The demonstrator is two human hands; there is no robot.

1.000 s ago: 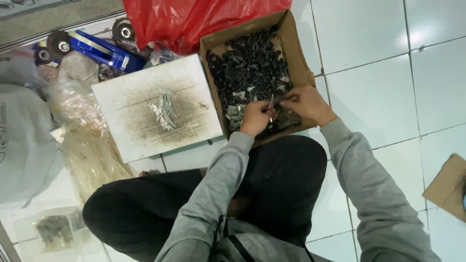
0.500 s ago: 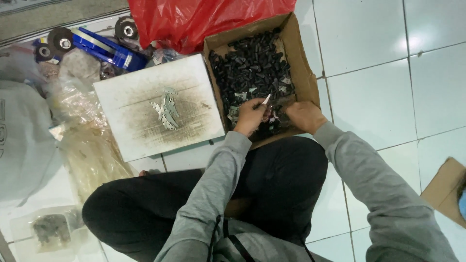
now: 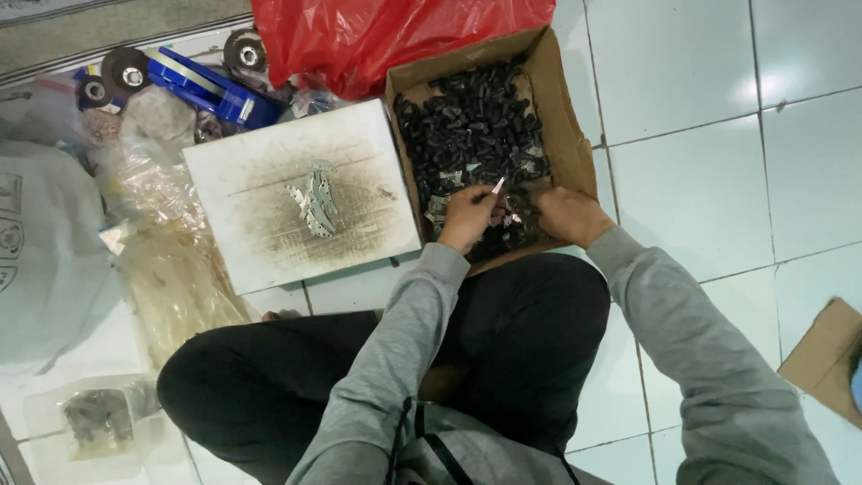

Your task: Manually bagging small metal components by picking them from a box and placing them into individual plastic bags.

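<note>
**Grey sleeves, both hands down in the box of dark parts**

Grey-sleeved arms reaching forward over black-trousered crossed legs, elbows bent, both wrists dipped over the near edge of the cardboard box (image 3: 567, 117). Left hand (image 3: 467, 218) curled shut around a small pale strip (image 3: 496, 187) — tip poking up past the fingers, over the heap. Right hand (image 3: 567, 216) knuckles-up, fingers tucked down among the small black parts (image 3: 471, 112); closed or merely cupped, cannot tell from above. Hands near each other, not touching.

Just left of the box, touching its side: a grimy white board (image 3: 269, 224) with a little cluster of metal pieces (image 3: 312, 199) at its middle. Behind both, a red plastic bag (image 3: 377, 36) slumped against the box's far corner. Further left — a blue tool with black wheels (image 3: 202, 85), crumpled clear bags (image 3: 171, 269), a clear packet of dark bits (image 3: 99, 418) by the knee. Brown cardboard scrap (image 3: 826, 359) on the white tiles, well apart at the right.
</note>
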